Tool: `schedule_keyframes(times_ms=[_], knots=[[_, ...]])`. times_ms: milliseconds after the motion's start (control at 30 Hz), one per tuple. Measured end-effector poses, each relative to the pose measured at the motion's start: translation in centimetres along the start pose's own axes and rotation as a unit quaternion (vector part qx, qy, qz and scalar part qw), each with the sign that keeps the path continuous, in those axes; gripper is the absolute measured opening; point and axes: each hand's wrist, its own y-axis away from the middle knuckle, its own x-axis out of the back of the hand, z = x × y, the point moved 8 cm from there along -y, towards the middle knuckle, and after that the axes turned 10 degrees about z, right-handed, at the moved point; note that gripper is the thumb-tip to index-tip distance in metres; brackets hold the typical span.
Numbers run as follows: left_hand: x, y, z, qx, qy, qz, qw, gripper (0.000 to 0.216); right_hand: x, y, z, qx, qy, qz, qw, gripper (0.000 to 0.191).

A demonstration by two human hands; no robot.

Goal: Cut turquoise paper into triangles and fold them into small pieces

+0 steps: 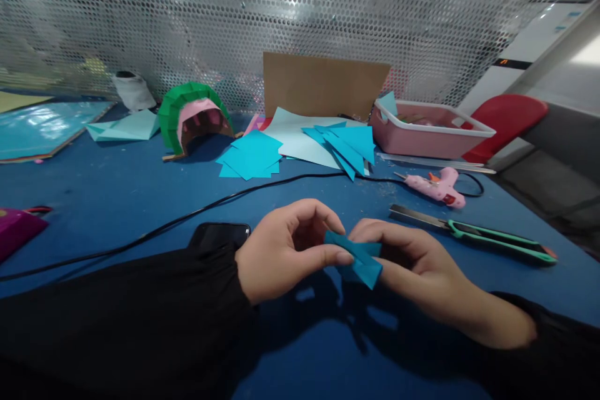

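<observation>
Far left, a magenta object is cut by the frame, kind unclear. A phone lies half under the black left sleeve, only its top edge and corner showing. Both forearms run out of the bottom of the frame. The paper is small, teal and folded into narrow crossing flaps, with one pointed flap hanging low to the right. Fingers cover its middle, so the fold is hard to read. It is held just above the blue table, front centre, between the two hands. The left hand pinches the paper's left end between thumb tip and forefinger, the other fingers curled in. The right hand has its fingers stretched close together, one along the paper's top edge and one under the low flap. Its thumb is hidden, so grip or mere support cannot be told. The scissors and glue gun lie well apart to the right
</observation>
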Motion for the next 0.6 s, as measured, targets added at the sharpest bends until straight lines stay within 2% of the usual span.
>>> schedule_keyframes(times_ms=[233, 300, 400, 500, 600], knots=[[-0.2, 0.1, -0.5, 0.029, 0.016, -0.019, 0.999, 0.035, -1.0, 0.0, 0.3, -0.003, 0.011, -0.047, 0.999, 0.009], [-0.3, 0.0, -0.5, 0.031, 0.024, -0.027, 0.999, 0.031, -0.7, -0.1, 0.7, -0.024, 0.002, -0.024, 0.999, 0.004], [-0.1, -0.1, -0.3, 0.019, 0.007, -0.015, 1.000, 0.027, -0.2, -0.1, 1.4, -0.046, -0.001, 0.022, 0.999, 0.019], [0.7, -0.2, -0.4, 0.021, -0.031, 0.025, 0.999, 0.030, -0.2, -0.1, 1.7, -0.045, 0.022, 0.026, 0.998, 0.026], [0.9, -0.1, -0.7, 0.044, -0.055, 0.033, 0.997, 0.034, -0.2, 0.0, 1.9, -0.054, 0.032, 0.028, 0.998, 0.024]])
